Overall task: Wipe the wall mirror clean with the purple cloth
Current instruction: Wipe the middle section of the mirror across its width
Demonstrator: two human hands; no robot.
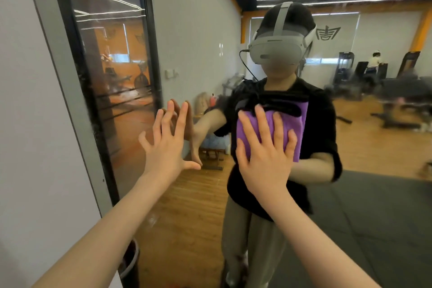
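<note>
Against the wall mirror [364,182], which reflects a gym's wooden floor and dark mat, the right hand [264,156] presses the purple cloth [268,121] flat with fingers spread, while the left hand [166,145] rests splayed and empty on the glass.

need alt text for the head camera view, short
A person's right hand presses a folded purple cloth flat against a large wall mirror, while the left hand rests open, fingers spread, on the glass near its left edge. The mirror reflects a gym.
</note>
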